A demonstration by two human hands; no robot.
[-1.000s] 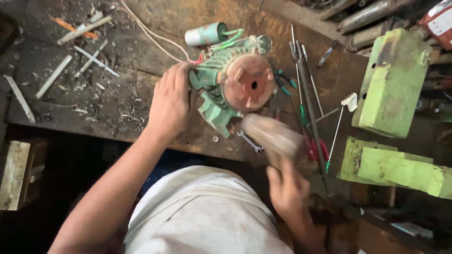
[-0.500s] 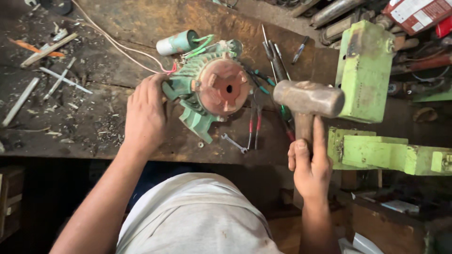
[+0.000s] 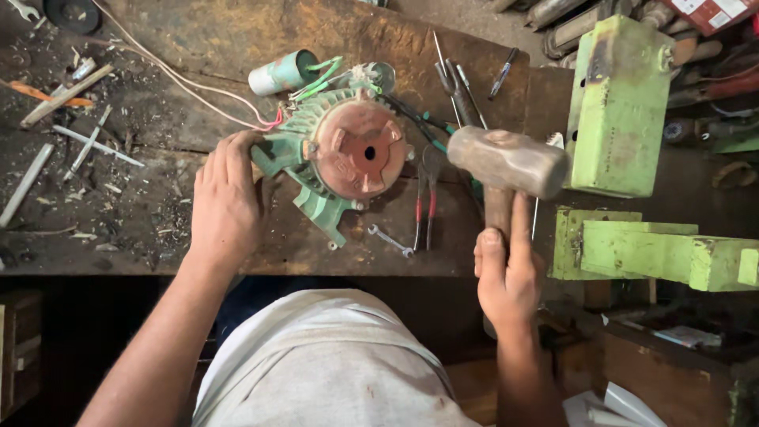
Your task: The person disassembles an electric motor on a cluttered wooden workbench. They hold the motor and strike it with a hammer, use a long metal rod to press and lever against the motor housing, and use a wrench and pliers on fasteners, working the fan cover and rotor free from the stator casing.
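Both hands are busy: the left hand (image 3: 227,202) lies palm-down, fingers spread, pressing the left edge of the green finned motor housing with its round reddish end cap (image 3: 341,154), while the right hand (image 3: 507,273) grips the wooden handle of a heavy steel-headed hammer (image 3: 507,162), thumb up along it, head held level just right of the motor. Half a second ago the hammer sat similarly raised; a second ago it was blurred low near the motor. Red-handled pliers (image 3: 427,198) lie between the hands on the worn wooden bench (image 3: 158,166), and a green metal vise (image 3: 621,103) stands beyond the hammer.
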